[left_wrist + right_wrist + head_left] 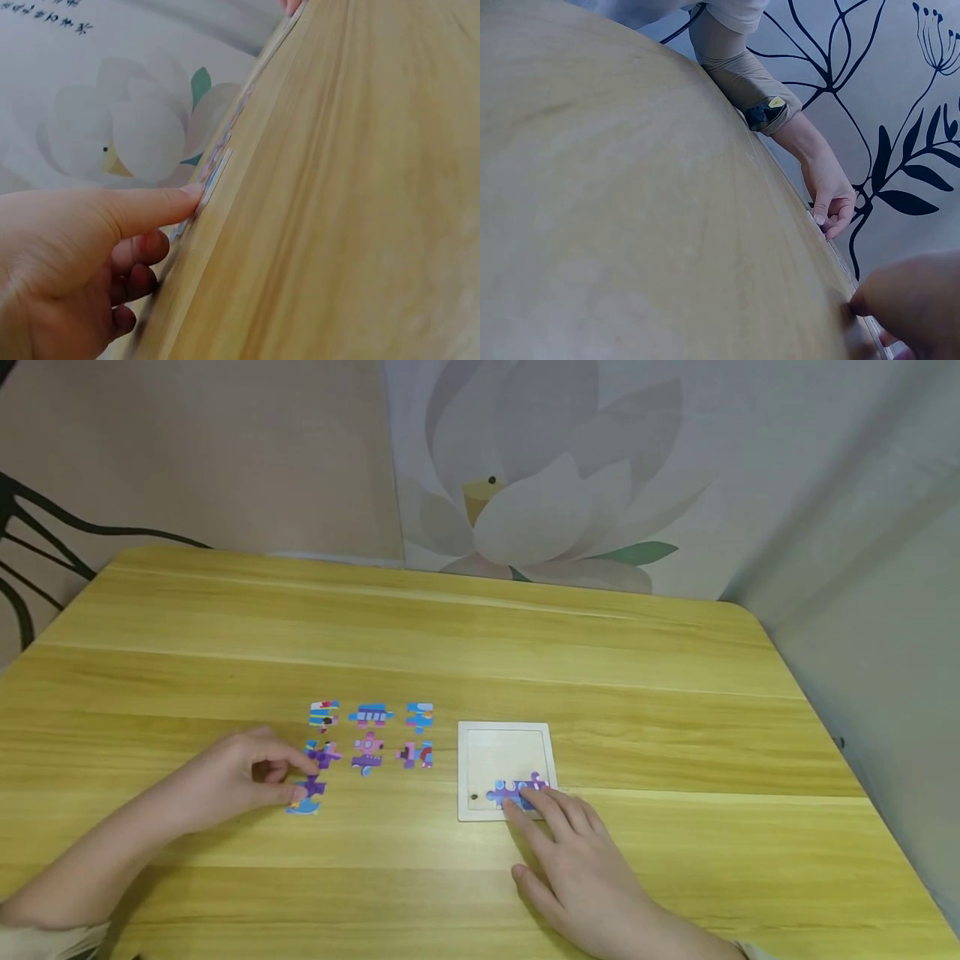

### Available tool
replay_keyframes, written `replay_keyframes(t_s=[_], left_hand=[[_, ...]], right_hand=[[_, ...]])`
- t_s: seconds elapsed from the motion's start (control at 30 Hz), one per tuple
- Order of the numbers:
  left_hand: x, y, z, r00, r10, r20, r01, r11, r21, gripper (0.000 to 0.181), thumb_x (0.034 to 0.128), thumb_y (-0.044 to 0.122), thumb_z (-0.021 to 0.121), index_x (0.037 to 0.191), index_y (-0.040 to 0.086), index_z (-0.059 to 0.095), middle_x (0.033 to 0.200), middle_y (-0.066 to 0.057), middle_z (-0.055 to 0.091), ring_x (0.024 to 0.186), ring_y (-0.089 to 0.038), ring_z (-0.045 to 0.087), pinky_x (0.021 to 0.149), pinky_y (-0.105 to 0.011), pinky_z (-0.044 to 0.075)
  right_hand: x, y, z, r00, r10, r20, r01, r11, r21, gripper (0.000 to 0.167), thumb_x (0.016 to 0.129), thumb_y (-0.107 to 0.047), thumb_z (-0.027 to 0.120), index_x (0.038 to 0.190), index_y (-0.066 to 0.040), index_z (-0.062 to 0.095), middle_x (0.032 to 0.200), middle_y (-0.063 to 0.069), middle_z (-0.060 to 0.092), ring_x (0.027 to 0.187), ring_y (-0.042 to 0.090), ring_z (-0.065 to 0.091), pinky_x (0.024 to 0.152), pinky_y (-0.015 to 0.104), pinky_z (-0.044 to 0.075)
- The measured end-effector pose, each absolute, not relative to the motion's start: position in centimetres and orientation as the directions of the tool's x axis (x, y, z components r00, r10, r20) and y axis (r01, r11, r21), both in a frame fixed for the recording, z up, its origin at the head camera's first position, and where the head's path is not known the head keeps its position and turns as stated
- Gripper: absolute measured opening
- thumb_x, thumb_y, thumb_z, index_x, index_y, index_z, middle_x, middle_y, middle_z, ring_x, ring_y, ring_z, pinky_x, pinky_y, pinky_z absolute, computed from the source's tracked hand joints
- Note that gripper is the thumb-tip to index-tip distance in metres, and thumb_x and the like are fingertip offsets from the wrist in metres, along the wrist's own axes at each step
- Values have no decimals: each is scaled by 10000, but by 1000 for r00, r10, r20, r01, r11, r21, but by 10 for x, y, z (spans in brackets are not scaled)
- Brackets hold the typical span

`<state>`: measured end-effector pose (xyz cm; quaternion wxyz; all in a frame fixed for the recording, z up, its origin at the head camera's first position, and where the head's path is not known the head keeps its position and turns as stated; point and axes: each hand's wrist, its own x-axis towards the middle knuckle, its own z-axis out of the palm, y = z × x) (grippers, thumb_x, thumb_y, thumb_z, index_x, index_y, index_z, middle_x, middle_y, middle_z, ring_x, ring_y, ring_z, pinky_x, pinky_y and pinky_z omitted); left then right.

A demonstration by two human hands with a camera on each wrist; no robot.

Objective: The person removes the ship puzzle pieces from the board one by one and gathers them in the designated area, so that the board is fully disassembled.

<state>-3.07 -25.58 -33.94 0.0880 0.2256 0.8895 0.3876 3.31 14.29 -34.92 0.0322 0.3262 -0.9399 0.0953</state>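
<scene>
At the left, my left hand (243,777) pinches a purple and blue jigsaw piece (306,806) between thumb and index finger, low on the table. In the left wrist view the thumb (161,206) lies on the piece's edge and the other fingers are curled. My right hand (581,868) rests its fairly straight fingers on purple jigsaw pieces (510,794) in the lower right of a square pale puzzle tray (504,727). The fingertips partly cover those pieces. Another purple piece (324,755) sits just beyond my left index finger.
Several loose jigsaw pieces lie in rows left of the tray, among them a striped one (372,715), a pink and purple one (367,754) and a blue one (420,716). The wooden table (420,635) ends at a curtain with a flower print (555,485).
</scene>
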Motion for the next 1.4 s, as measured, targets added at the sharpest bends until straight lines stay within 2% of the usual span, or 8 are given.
replay_keyframes(t_s=[0.17,0.33,0.43,0.8,1.13,1.4], left_hand=[[-31,-258,-338,-895,441,-62,250,615,748,231,785,145,784,1011,146,735,748,-16,451,658,-126,432,533,-238,406],[-31,-258,-338,-896,438,-79,236,618,750,221,797,163,780,1013,153,733,755,-18,453,669,-132,429,532,-242,400],[-31,-258,-337,-893,442,-78,239,615,752,205,807,188,774,1006,161,735,755,-15,457,682,-137,431,539,-243,402],[-30,-250,-335,-886,463,1,300,573,763,135,822,222,768,950,209,726,727,37,488,676,-122,454,543,-248,405],[-30,-232,-332,-877,480,28,314,527,790,197,832,230,760,1004,141,723,735,44,496,677,-115,475,550,-253,400],[-35,-205,-333,-861,503,70,337,463,820,143,844,193,750,982,164,727,705,65,520,661,-121,484,560,-266,418]], right_hand=[[33,143,-350,-788,-602,129,-616,767,-181,554,937,-353,537,1434,-128,445,1435,109,400,1333,302,318,1073,486,235],[33,144,-350,-794,-596,118,-607,772,-189,536,937,-368,536,1437,-198,445,1448,102,392,1323,286,324,1067,496,240],[33,144,-351,-792,-598,121,-610,771,-185,536,938,-369,537,1439,-205,444,1452,103,386,1322,287,324,1066,499,242],[33,144,-349,-806,-585,92,-589,775,-227,524,939,-376,559,1435,-248,453,1458,94,371,1346,288,293,1074,520,226],[36,147,-344,-823,-564,62,-556,780,-286,536,928,-366,593,1437,-283,445,1488,96,329,1384,311,235,1068,550,235],[39,159,-345,-824,-563,64,-551,769,-326,557,936,-342,601,1454,-351,397,1565,48,191,1405,324,186,1016,613,279]])
